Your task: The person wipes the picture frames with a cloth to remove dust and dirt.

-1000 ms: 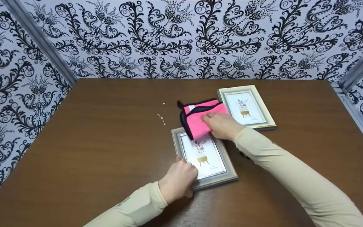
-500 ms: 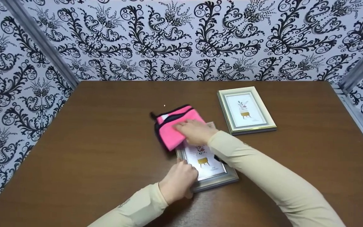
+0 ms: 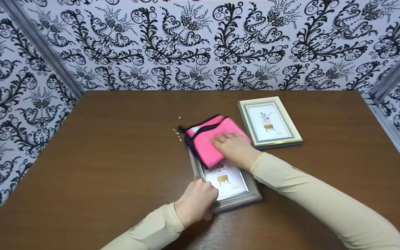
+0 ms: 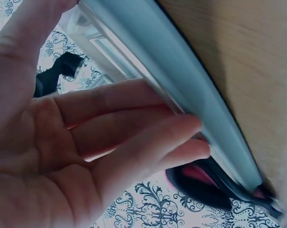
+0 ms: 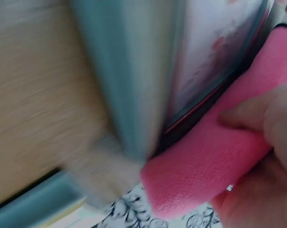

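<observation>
A cream and grey picture frame [image 3: 238,202] lies on the table, its print showing a gold pot with a plant. My left hand [image 3: 196,199] grips its lower left corner; in the left wrist view, fingers [image 4: 148,142] lie along the frame's edge [image 4: 176,61]. Over the upper part of the print is a folded pink cleaning cloth [image 3: 203,147] with black trim and a loop. My right hand [image 3: 234,149] holds this cloth, fingers spread on top. In the right wrist view, the thumb [image 5: 247,114] presses into the pink fabric [image 5: 190,171]. The cloth hides the frame's top end.
A second picture frame [image 3: 292,123] lies flat at the back right, close to the cloth. Small white specks [image 3: 180,135] dot the brown table [image 3: 123,156] left of the cloth. Patterned wall panels [image 3: 186,45] enclose the back and sides.
The cloth and right hand first swept left past the frame's left edge, covering some white specks, then came partway back right. The left hand and both frames stay in place.
</observation>
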A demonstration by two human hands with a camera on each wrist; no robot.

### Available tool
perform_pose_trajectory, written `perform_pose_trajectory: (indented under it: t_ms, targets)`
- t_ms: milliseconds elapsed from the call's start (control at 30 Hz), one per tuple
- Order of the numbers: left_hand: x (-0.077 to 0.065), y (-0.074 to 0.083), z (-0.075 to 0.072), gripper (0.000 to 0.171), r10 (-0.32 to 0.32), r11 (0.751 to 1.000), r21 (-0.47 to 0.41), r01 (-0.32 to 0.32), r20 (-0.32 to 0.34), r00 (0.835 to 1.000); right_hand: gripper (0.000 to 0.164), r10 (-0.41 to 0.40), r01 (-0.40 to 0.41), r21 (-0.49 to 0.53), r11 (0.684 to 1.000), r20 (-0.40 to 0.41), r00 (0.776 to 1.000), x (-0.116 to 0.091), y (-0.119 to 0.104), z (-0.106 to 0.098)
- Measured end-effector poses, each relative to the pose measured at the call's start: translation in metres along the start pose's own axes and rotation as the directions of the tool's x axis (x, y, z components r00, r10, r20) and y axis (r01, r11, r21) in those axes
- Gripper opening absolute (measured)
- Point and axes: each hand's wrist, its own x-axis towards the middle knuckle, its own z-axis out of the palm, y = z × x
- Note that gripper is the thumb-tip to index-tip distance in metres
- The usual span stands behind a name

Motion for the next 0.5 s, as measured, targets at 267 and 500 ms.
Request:
perform_pose_trajectory:
  t_ms: [267,500]
  targets:
    - [-0.001,0.000,-0.001,0.033,-0.005,1.000,0.016,0.005,0.042,0.999,0.051,0.187,-0.185,-0.086,0.979,0.014,0.982,-0.017,-0.004,0.003]
    - [-0.001,-0.001,0.003,0.032,0.028,1.000,0.007,-0.028,-0.015,0.999,0.050,0.215,-0.215,-0.025,0.976,0.030,0.976,-0.003,-0.036,-0.004]
